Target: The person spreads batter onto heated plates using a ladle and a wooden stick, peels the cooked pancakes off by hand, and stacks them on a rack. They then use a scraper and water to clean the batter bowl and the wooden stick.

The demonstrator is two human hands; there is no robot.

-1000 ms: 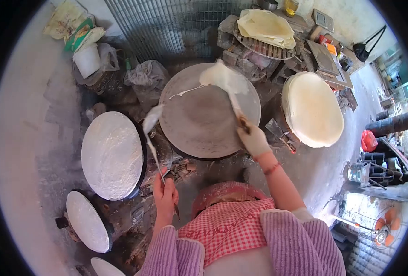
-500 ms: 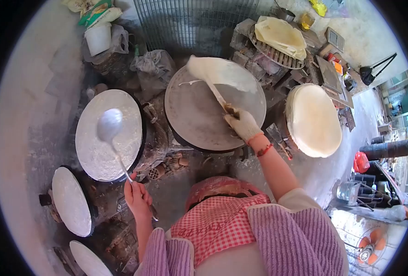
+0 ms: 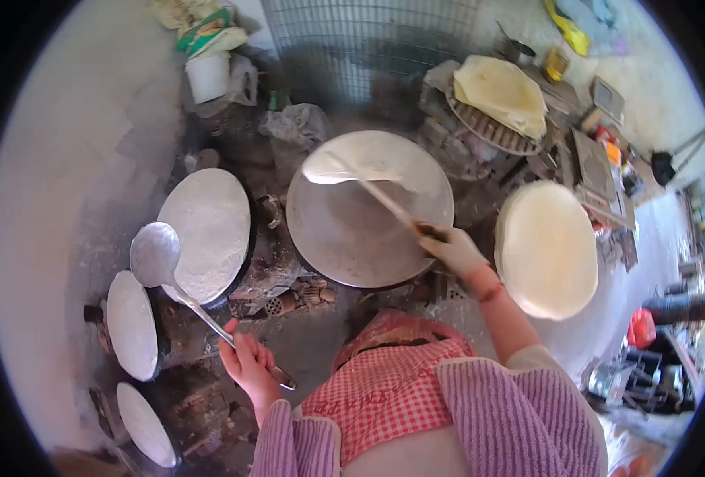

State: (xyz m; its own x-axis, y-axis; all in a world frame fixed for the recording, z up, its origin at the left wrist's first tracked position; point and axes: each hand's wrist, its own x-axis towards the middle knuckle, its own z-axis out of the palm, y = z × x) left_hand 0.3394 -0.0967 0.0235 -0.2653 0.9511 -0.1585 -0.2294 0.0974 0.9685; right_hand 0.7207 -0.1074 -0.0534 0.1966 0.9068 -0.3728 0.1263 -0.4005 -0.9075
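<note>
Two hands [image 3: 250, 364] [image 3: 456, 253], one ladle [image 3: 155, 254], one spreader [image 3: 388, 205], four griddles [image 3: 360, 238].

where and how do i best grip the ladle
Probably by the lower part of its long, slim handle, coming from the person's side: the wide bowl points away while the handle's end slants back toward the body. The left hand grips it there.

Left hand [image 3: 250, 366] and right hand [image 3: 454, 253] closed, well apart.
The left sits toward 7 o'clock of the view, fingers [image 3: 263, 355] curled inward, only a short stretch of wrist [image 3: 263, 393] showing; the right sits toward 3 o'clock, fingers bent, its bare forearm [image 3: 509, 327] slanting toward 11 o'clock.
</note>
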